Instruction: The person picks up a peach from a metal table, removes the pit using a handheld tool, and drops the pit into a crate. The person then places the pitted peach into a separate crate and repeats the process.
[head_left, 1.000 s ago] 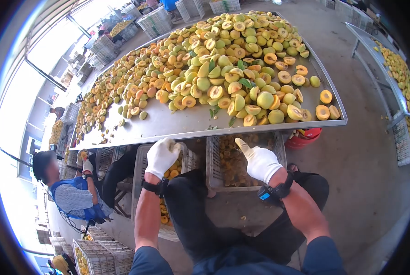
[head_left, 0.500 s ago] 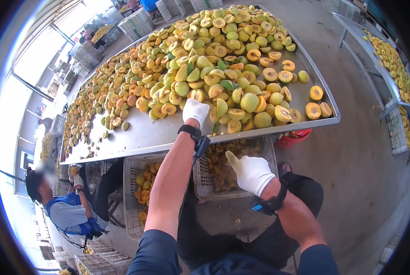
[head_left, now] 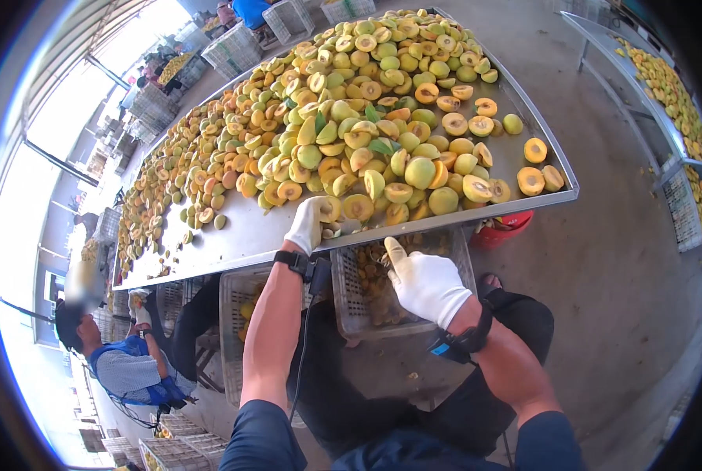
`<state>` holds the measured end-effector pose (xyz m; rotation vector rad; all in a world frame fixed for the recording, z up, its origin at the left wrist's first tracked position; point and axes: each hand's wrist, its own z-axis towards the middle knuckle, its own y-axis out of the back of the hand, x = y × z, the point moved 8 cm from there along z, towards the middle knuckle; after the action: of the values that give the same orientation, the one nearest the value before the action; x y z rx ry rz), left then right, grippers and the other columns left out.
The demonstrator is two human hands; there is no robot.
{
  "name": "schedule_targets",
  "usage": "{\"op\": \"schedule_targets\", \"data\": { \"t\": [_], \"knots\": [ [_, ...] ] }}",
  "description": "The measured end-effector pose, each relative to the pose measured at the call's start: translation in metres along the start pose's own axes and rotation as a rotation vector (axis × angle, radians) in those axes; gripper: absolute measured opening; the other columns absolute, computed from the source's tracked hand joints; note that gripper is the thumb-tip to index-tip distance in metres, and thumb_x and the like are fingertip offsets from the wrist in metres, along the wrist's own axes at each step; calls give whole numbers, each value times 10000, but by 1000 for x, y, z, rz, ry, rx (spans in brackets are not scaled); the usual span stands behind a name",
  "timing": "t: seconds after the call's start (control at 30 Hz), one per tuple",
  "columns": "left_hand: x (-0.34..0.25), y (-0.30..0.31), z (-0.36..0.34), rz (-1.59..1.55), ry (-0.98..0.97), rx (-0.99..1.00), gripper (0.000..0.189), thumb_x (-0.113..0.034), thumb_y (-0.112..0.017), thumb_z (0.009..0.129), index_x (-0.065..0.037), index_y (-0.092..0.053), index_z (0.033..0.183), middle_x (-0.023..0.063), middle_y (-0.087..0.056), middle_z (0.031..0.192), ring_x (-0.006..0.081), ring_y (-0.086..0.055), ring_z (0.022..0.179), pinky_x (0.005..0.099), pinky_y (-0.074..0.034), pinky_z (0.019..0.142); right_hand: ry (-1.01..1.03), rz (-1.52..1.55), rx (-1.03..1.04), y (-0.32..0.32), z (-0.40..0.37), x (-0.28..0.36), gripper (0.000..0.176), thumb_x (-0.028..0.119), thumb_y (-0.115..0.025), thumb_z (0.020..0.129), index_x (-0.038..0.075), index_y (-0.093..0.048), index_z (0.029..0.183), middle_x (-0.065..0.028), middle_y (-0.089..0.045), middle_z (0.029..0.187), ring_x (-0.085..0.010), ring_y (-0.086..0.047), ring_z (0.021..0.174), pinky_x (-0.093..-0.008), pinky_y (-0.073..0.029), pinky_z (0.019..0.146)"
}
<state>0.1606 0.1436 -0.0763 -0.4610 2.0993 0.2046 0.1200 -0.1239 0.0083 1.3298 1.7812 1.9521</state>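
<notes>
On the metal-topped table (head_left: 233,239) lies a big heap of yellow-green apricots (head_left: 343,110), many of them cut in half with brown centres. My left hand (head_left: 308,226), in a white glove, is closed at the table's near edge, its fingers around an apricot half (head_left: 330,209). Beside it, just below the edge, my right hand (head_left: 429,286) is gloved too, thumb up and the other fingers curled. A thin light shape shows by its fingertips; I cannot tell what it is. Under that hand stands a plastic crate (head_left: 347,302) with brownish pieces inside.
Another crate (head_left: 231,337) with fruit stands left of my legs. A red bucket (head_left: 501,230) sits under the table's right corner. At the left, a person (head_left: 135,365) in a blue vest sits working. A second fruit-covered table (head_left: 602,51) stands to the right.
My left hand has drawn back from the heap toward the table's near edge, now with an apricot half. The right hand has risen slightly, its thumb more upright.
</notes>
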Motion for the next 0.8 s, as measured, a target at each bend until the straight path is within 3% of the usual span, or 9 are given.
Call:
{"op": "schedule_targets", "data": {
  "t": [0.07,0.13,0.27,0.3,0.47,0.57,0.67,0.8],
  "knots": [
    [-7,3,-38,-84,-39,-35,350,-156,-484,812,13,-594,1098,141,-638,857,197,-563,558,265,-428,446,19,19,-71,0,3,1,509,325,-508,958,74,-484,1400,-174,-680,905,-355,-687,794,-487,-538,721],
    [-34,-16,-86,-245,-298,95,398,-126,-451,810,11,-578,1161,148,-642,907,192,-569,573,249,-428,462,52,53,-150,5,5,9,503,331,-528,950,81,-488,1385,-166,-675,899,-362,-679,782,-488,-539,710],
    [-30,-38,-130,-634,-285,257,396,-257,-461,965,2,-563,1246,157,-644,1018,189,-587,681,249,-434,544,143,117,-270,5,9,27,486,304,-565,936,84,-493,1363,-169,-670,892,-377,-666,756,-483,-538,680],
    [-24,-42,-132,-641,-278,328,443,-346,-448,1012,4,-560,1259,134,-644,1028,184,-588,738,253,-427,570,197,159,-324,6,9,33,484,288,-579,929,82,-491,1358,-174,-667,886,-383,-662,748,-482,-536,667],
    [-5,-56,-130,-576,-310,343,399,-319,-443,1025,-7,-572,1239,99,-645,1064,168,-608,811,253,-446,579,271,197,-393,-1,12,49,492,252,-613,910,75,-469,1346,-187,-659,854,-402,-650,730,-492,-527,634],
    [-4,-56,-127,-512,-363,235,389,-325,-459,1022,-20,-574,1234,84,-646,1069,154,-621,835,254,-485,616,278,353,-421,2,18,53,490,154,-631,913,20,-436,1343,-236,-663,929,-446,-636,832,-497,-520,707],
    [-2,-53,-127,-455,-367,244,382,-276,-412,1043,18,-598,1202,119,-635,1156,177,-608,1047,307,-514,891,233,345,-374,-4,25,55,444,151,-614,923,13,-447,1311,-246,-661,919,-454,-633,823,-503,-516,693],
    [-18,-61,-136,-296,-572,207,429,-308,-403,1019,35,-615,1165,132,-639,1140,196,-613,1021,318,-505,906,201,358,-370,-9,30,60,400,144,-597,930,7,-455,1278,-247,-659,907,-457,-630,808,-512,-509,673]
  ]
}}
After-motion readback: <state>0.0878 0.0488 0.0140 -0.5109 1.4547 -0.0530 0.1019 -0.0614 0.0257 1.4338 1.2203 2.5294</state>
